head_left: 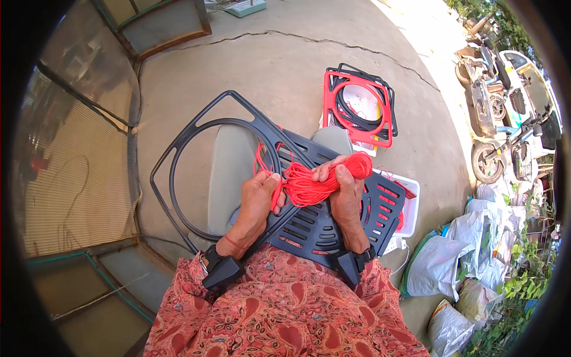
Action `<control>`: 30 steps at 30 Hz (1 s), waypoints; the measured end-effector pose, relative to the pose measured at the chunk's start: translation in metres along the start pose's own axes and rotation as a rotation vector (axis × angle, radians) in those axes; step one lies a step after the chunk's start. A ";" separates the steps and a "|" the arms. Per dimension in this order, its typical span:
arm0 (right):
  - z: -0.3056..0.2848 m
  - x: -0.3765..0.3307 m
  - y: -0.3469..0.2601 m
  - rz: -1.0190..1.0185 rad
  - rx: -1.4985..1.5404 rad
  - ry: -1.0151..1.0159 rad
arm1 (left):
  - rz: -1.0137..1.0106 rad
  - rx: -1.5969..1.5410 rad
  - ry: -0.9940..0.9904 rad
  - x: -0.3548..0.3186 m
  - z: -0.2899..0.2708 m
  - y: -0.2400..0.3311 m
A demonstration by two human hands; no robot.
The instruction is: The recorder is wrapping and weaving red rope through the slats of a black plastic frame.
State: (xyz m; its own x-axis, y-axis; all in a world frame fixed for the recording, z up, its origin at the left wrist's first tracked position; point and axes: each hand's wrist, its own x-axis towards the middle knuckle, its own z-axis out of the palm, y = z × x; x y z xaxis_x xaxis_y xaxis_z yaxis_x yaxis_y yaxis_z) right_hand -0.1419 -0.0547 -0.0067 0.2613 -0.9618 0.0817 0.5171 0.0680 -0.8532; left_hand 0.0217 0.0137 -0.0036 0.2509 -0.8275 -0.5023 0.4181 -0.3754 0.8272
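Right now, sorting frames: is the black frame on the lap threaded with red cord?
No, the black frame shows bare; both hands grip loose red cord.

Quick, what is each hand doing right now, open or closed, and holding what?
Left hand: closed, pinching strands of the red cord bundle.
Right hand: closed around the same red cord bundle.

Single head-worn fisheye view, looking steeply down, close over lap and concrete ground [309,65]

- Bright daylight; the cracked grey concrete floor [309,65] glares nearly white at upper right.
- Shade dims the left side.
- Fisheye bends edges toward a black rim.
- Centre sharp; parked scooters [511,113] at the edge look smeared.
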 end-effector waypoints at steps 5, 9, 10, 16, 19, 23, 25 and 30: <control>0.003 0.020 0.015 0.042 0.185 -0.081 | 0.082 0.018 0.036 0.000 -0.014 0.016; 0.019 0.034 0.020 0.096 0.380 -0.118 | 0.117 0.042 0.101 -0.006 -0.024 0.030; 0.025 0.037 0.022 0.105 0.412 -0.132 | 0.121 0.033 0.099 -0.005 -0.031 0.033; 0.055 0.064 0.055 0.250 0.448 -0.188 | 0.159 -0.011 0.222 0.003 -0.062 0.035; 0.064 0.072 0.062 0.309 0.446 -0.202 | 0.136 -0.050 0.261 0.004 -0.070 0.034; 0.068 0.072 0.066 0.363 0.497 -0.235 | 0.144 -0.117 0.256 0.000 -0.077 0.022; 0.070 0.068 0.062 0.374 0.506 -0.224 | 0.148 -0.116 0.271 -0.005 -0.078 0.022; 0.068 0.073 0.039 0.176 0.414 -0.174 | 0.230 -0.109 0.235 -0.010 -0.061 0.050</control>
State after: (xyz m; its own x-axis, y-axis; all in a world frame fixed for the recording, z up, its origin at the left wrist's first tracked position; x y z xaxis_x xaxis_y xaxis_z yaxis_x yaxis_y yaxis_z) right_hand -0.0472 -0.1047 0.0012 0.4882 -0.8700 0.0693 0.7247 0.3598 -0.5876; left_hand 0.0937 0.0289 0.0275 0.5382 -0.7617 -0.3607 0.4153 -0.1327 0.9000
